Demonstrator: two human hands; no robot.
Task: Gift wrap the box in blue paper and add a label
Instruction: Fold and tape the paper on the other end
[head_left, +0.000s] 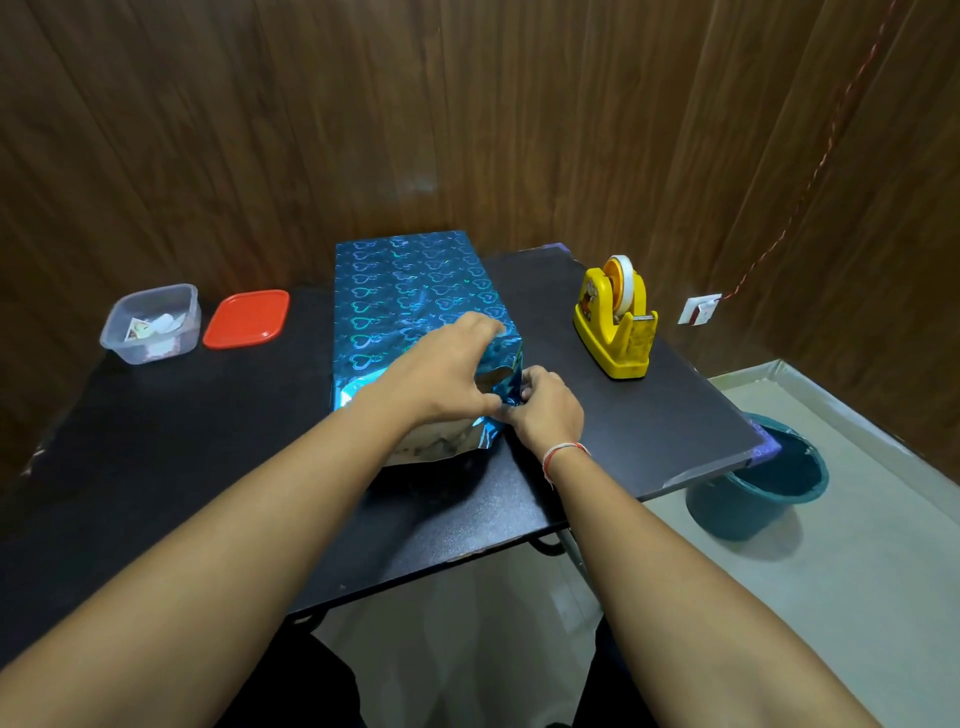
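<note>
Blue-wrapped box (410, 296) lengthwise away from viewer, both hands (441, 371) pinching near-end paper

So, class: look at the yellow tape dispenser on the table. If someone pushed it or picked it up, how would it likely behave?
The tape dispenser has a broad flat base on the table, so it would probably slide rather than tip. Its chunky body suggests some weight for its size, though that cannot be confirmed. The tape roll sits upright in its cradle and might lift out if the dispenser is tilted.
</note>
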